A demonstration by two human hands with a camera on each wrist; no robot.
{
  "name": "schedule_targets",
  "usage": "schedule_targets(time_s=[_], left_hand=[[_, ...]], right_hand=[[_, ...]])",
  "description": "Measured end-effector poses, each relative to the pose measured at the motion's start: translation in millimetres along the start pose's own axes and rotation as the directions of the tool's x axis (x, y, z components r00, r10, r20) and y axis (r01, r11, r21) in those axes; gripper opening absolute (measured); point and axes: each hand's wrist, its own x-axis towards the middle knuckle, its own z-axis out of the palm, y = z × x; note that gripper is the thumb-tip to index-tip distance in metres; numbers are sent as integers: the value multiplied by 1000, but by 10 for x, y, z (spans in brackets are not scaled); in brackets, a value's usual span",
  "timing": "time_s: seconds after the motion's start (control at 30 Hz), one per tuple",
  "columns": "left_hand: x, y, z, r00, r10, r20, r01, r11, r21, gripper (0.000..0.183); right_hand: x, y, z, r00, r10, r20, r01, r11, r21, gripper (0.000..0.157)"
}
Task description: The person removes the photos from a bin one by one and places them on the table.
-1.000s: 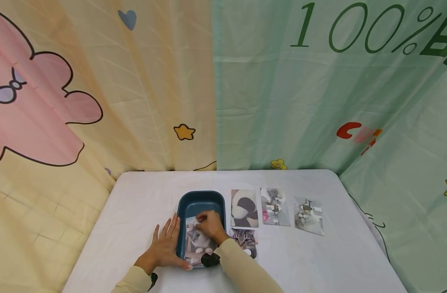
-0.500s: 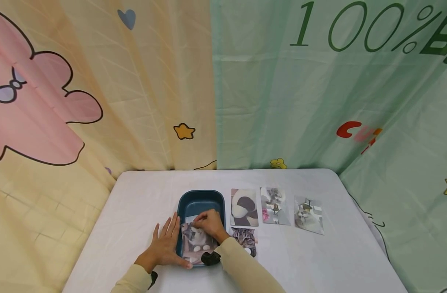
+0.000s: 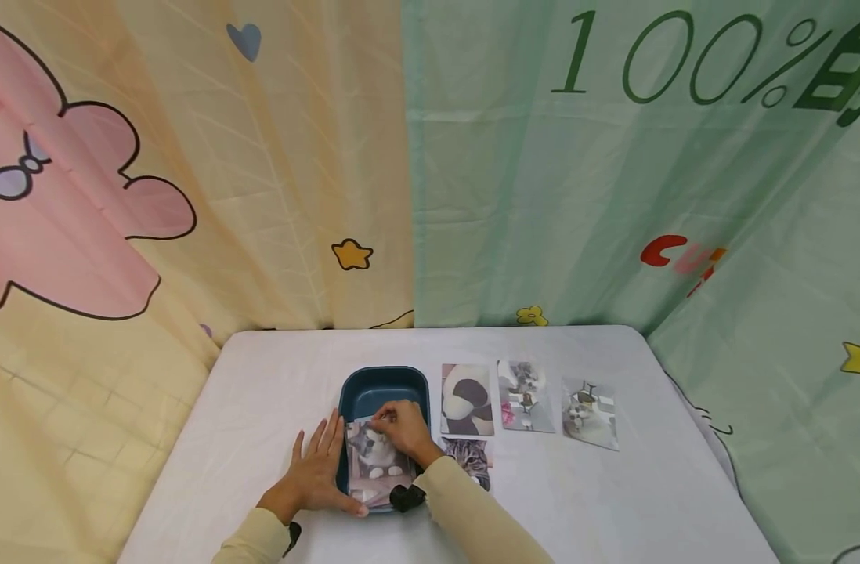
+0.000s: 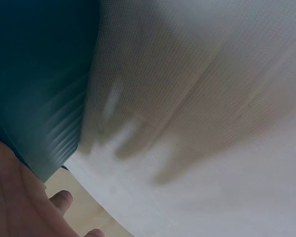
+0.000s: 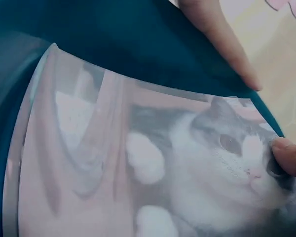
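A dark blue-green tray [image 3: 384, 377] with rounded corners sits on the white table. In the head view its near part holds a cat photo card [image 3: 373, 475], and a sliver of another card shows at its upper edge. My right hand [image 3: 406, 432] pinches the far edge of the cat photo card; in the right wrist view the thumb [image 5: 291, 157] lies on the cat's face. With fingers spread and straight, my left hand [image 3: 308, 479] rests along the tray's left rim, its thumb by the near left corner. The tray's outer wall [image 4: 44, 89] fills the left wrist view's upper left.
Right of the tray lie a panda-like photo card [image 3: 467, 399], two more cat photo cards [image 3: 525, 395] [image 3: 589, 413], and a tabby cat card [image 3: 471, 458], partly hidden by my right sleeve. Patterned curtains [image 3: 296, 196] hang behind and beside the table.
My right hand has lifted the cat photo card slightly and shifted it left and up, over the card beneath. My left hand stays at the rim. The head view has turned slightly right.
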Motion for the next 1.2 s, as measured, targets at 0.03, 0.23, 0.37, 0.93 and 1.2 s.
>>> schedule_targets(time_s=[0.03, 0.23, 0.37, 0.93, 1.2], left_hand=[[0, -2, 1, 1000, -1, 3, 1, 1000, 3, 150], [21, -59, 62, 1000, 13, -20, -13, 1000, -11, 151], [27, -88, 96, 999, 31, -37, -32, 999, -21, 150], [15, -30, 8, 1000, 8, 2, -8, 1000, -2, 151], [-1, -22, -12, 1000, 11, 8, -11, 1000, 11, 151]], right_hand=[[4, -6, -20, 1000, -10, -5, 10, 1000, -10, 5], [3, -27, -129, 999, -24, -35, 23, 1000, -16, 6], [-11, -42, -216, 999, -13, -49, 12, 1000, -11, 7], [-32, 129, -696, 944, 101, -313, -28, 973, 230, 10], [-122, 267, -1024, 924, 192, -331, -57, 925, 376, 17]])
